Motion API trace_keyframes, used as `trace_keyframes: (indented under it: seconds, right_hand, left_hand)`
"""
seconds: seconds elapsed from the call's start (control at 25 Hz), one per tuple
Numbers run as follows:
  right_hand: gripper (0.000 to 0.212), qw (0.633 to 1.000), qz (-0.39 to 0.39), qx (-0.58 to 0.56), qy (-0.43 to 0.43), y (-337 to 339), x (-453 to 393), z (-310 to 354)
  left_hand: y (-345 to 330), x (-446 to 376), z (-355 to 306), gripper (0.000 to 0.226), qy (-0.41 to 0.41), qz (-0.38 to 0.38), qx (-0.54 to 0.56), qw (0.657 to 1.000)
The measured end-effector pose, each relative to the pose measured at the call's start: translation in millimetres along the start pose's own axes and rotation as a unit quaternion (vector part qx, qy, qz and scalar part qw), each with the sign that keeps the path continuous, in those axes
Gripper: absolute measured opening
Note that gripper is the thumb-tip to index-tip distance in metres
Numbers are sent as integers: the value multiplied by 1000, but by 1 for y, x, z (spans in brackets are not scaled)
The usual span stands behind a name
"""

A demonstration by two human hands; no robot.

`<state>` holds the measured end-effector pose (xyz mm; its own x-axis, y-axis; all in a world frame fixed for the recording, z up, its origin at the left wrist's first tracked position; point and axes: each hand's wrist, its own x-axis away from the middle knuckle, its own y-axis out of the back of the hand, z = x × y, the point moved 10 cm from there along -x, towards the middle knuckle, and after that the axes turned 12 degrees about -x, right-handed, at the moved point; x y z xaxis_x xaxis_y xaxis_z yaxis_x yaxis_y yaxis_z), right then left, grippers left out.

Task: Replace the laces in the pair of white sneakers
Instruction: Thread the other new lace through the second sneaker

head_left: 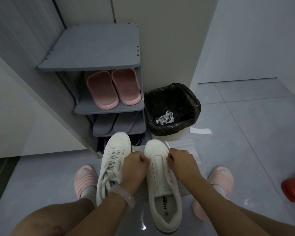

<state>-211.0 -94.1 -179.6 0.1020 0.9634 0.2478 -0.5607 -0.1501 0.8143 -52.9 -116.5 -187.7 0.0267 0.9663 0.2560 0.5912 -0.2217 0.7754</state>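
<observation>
Two white sneakers stand side by side on the grey floor, toes pointing away from me. The left sneaker (111, 160) is laced, its laces loose. The right sneaker (162, 183) has bare eyelets along most of its length. My left hand (134, 165) and my right hand (180, 160) are at the right sneaker's front eyelets, fingers curled and pinching at its edges; whatever lace they hold is hidden under the fingers. A white lace end (167, 144) shows beside the toe. A bundle of white laces (165, 118) lies in the bin.
A bin lined with a black bag (173, 99) stands behind the sneakers. Left of it is a grey shoe rack (99, 65) holding pink slippers (112, 88) and grey ones. My feet in pink slippers flank the sneakers. A red object (294, 189) lies at the right edge.
</observation>
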Motion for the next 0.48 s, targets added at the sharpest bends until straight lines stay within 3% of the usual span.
trace_keyframes:
  seconds: [0.12, 0.28, 0.4, 0.48]
  right_hand:
    - [18, 998, 8, 64, 24, -4, 2, 10]
    - [39, 998, 28, 49, 3, -6, 7, 17]
    - [27, 997, 60, 39, -14, -14, 12, 20]
    - [17, 997, 66, 23, -35, -13, 8, 11]
  left_hand:
    - [-4, 4, -19, 17, -54, 7, -90, 994]
    - [-16, 17, -36, 33, -94, 24, -190, 977]
    - [-13, 8, -30, 18, -74, 63, -159, 982]
    - [-9, 7, -27, 27, -69, 78, -112, 988]
